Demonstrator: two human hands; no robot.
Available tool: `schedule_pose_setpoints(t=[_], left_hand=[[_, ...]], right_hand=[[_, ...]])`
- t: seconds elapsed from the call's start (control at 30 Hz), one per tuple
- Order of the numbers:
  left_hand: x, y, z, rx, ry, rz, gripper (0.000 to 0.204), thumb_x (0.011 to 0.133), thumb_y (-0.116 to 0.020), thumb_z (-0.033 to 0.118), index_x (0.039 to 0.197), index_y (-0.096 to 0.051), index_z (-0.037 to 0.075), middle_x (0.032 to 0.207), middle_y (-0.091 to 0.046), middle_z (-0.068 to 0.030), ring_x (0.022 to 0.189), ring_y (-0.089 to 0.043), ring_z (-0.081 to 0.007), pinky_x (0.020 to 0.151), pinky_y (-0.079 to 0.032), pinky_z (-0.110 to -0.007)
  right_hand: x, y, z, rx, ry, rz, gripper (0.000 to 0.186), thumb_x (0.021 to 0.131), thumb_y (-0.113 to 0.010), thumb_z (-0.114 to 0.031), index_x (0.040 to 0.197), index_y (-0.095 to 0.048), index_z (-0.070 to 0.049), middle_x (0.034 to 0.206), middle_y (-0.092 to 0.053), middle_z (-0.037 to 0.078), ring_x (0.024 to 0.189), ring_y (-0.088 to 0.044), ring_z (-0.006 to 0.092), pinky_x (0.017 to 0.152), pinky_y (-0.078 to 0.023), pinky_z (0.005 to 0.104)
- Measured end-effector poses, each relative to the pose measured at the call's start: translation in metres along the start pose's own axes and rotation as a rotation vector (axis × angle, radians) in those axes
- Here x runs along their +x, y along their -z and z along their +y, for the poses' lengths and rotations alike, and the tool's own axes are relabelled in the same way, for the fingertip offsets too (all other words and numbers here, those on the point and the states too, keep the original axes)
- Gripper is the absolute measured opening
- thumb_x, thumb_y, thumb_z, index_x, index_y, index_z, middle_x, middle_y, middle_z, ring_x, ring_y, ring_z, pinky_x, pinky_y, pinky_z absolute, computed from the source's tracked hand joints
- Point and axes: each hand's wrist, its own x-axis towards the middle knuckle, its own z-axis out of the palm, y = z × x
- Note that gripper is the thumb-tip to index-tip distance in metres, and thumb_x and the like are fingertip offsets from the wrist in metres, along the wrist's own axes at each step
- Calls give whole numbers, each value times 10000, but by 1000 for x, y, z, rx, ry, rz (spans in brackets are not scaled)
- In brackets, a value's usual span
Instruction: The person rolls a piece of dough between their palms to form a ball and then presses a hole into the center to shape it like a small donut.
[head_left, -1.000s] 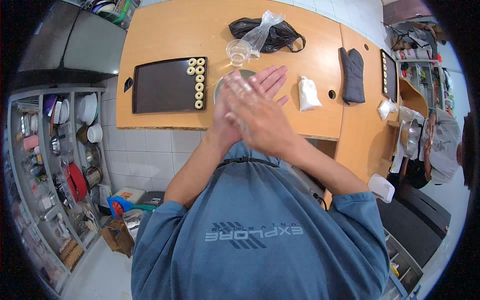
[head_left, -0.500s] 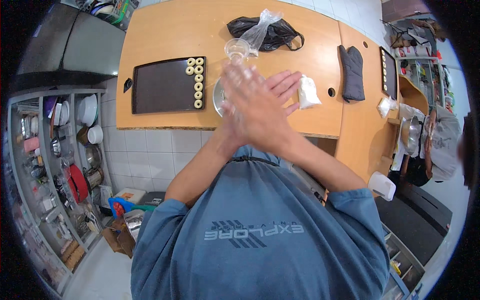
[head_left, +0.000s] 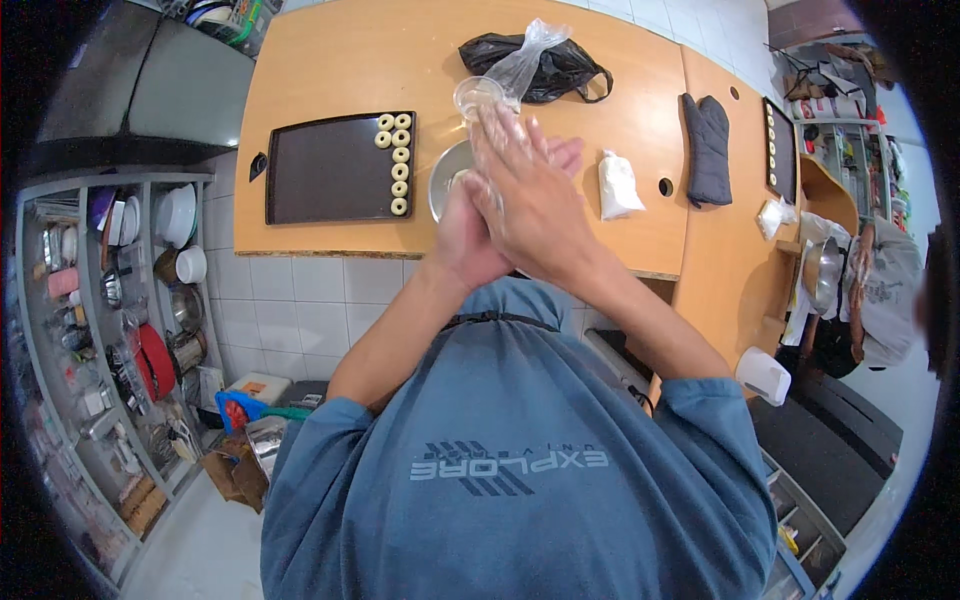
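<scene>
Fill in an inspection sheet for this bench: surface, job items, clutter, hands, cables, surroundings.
Surface: tan table, plain light top.
Job items: dark tray with eight pale rings at its right end; round bowl, partly hidden by the hands.
Clutter: black plastic bag, clear cup, white-filled bag, grey oven mitt.
Hands: right hand laid over left hand, palms together; anything between them is hidden.
Cables: possible dark cord below the table; too small to confirm.
Surroundings: loaded shelf rack at left; another person at far right.
</scene>
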Motion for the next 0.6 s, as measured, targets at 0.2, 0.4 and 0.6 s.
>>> schedule_pose_setpoints(t=[0.2, 0.4, 0.6], left_hand=[[8, 39, -4, -533, -53, -221, 834, 1007, -212, 615, 1575, -86, 18, 1663, -72, -164, 1542, -85, -256, 1229, -123, -496], [2, 3, -16, -470, 76, -119, 871, 990, -235, 641, 1576, -79, 16, 1665, -62, -160, 1544, -66, -257, 1228, -115, -502], [-1, 5, 1, -345, -48, -129, 931, 959, -238, 694, 1578, -81, 17, 1666, -57, -158, 1545, -53, -255, 1226, -108, -509]], right_hand=[[-13, 6, 0, -60, 225, -37, 567, 893, -617, -291, 1373, -532, -2, 1478, -456, 242, 1406, -399, 385, 1169, -292, 498], [-3, 4, -7, -46, -4, 25, 532, 931, -584, -183, 1408, -488, 33, 1512, -419, 235, 1437, -346, 403, 1197, -236, 507], [-1, 7, 7, -29, 98, -8, 524, 925, -586, -176, 1392, -496, 44, 1514, -422, 223, 1435, -356, 386, 1192, -244, 512]])
